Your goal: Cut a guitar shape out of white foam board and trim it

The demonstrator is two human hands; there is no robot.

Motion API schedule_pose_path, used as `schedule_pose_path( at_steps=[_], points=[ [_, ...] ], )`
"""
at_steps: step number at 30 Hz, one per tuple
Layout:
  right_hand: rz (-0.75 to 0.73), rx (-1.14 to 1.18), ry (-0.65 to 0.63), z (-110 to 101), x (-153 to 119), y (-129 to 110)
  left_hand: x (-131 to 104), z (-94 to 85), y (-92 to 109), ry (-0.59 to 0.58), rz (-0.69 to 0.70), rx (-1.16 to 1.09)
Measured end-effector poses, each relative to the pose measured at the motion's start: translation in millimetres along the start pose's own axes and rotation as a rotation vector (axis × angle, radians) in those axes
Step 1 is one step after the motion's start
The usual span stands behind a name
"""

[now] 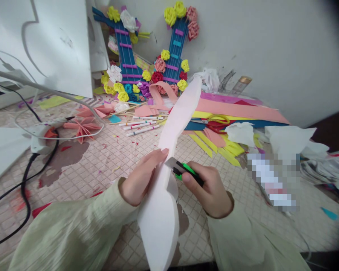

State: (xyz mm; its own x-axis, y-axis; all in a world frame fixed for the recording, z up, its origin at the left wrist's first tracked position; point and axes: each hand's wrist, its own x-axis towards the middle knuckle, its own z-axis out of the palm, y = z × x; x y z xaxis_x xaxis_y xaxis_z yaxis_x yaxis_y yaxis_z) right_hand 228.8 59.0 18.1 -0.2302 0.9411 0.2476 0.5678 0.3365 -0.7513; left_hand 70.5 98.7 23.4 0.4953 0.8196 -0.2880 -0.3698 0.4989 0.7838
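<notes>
A long white foam board piece [160, 222] with curved, wavy edges stands tilted over the table, reaching from near my body toward the back. My left hand [142, 175] grips its left side about halfway along, with the thumb side near the upper face. In my right hand [207, 184] is a green and black utility knife [188, 171], its blade out. The blade tip is at the board's right edge, close to my left fingertips. Whether it has gone into the foam I cannot tell.
Two flower-covered guitar-shaped pieces [127, 56] lean on the wall. Red and yellow scissors [217, 122], paper strips [243, 109], white sticks [142, 126] and folded pink paper stars [81, 128] lie behind the board. A power strip [41, 137] with cables is left; crumpled white paper [290, 137] is right.
</notes>
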Motion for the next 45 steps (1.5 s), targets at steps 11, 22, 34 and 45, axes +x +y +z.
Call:
schedule_pose_path(
  at_steps=[11,22,34,45],
  points=[
    [-0.014,0.014,-0.015,1.0,0.1,-0.5,0.3,0.0,-1.4,-0.015,0.006,-0.022],
    [-0.019,0.066,-0.053,1.4,-0.3,-3.8,0.4,1.0,-1.5,-0.020,0.000,-0.087],
    [-0.020,0.113,-0.083,3.9,-1.1,-3.3,0.0,1.5,2.4,0.005,0.074,0.017],
    [-0.007,0.130,-0.058,4.3,-2.1,-4.8,-0.6,2.9,3.9,0.054,0.096,-0.024]
  ],
)
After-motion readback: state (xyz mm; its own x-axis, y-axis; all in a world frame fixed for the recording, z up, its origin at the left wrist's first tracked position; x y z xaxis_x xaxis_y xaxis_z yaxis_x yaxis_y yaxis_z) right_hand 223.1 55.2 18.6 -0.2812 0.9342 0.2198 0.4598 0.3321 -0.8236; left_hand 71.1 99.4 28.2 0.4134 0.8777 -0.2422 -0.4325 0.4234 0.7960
